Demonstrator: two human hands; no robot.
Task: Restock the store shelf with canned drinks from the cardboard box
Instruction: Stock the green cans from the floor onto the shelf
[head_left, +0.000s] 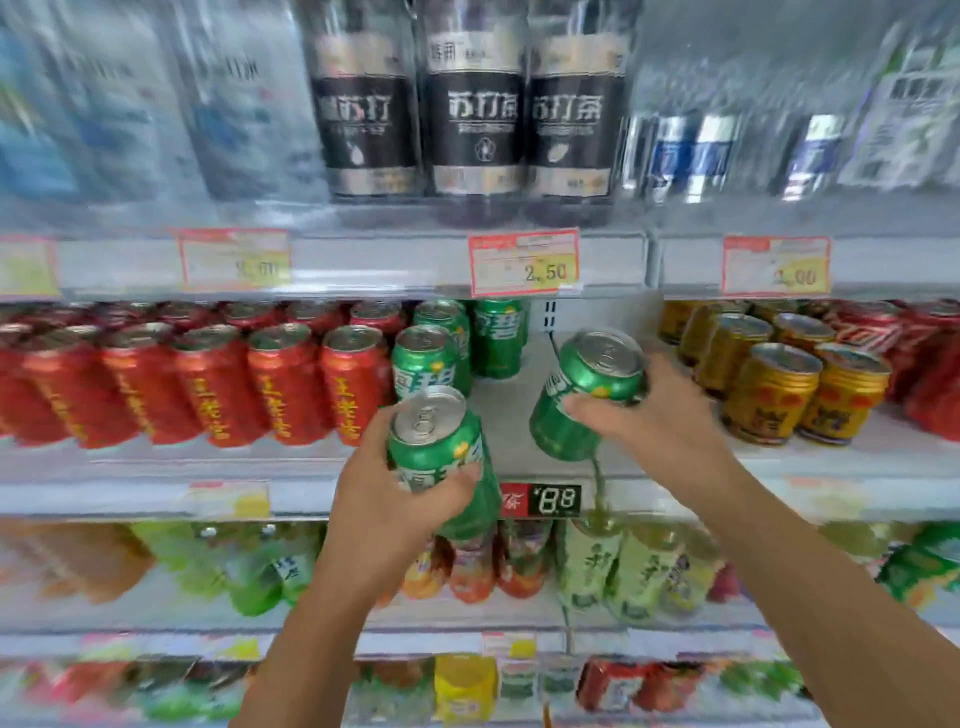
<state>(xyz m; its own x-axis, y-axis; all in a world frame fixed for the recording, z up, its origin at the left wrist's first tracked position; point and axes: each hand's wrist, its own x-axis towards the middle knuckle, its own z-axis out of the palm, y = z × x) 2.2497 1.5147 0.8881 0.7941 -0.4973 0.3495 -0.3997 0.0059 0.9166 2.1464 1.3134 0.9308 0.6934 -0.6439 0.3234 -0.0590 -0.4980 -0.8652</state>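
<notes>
Mid shelf (511, 410): red cans (208, 384) fill the left, gold cans (779, 395) the right, w/ a bare gap btwn, next to the shelved green cans (431, 358). Prob. the slot being refilled. Box not in view. Left hand (384, 499) wraps fingers round an upright green can (441, 447) at the shelf's front edge, lined up w/ the green row. Right hand (660, 415) grips a second green can (582, 395), tilted over the gap, prob. to clear the shelf above.

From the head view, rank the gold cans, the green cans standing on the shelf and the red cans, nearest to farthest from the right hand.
1. The gold cans, just right of the right hand.
2. The standing green cans, behind it and to the left.
3. The red cans, farthest left.
</notes>
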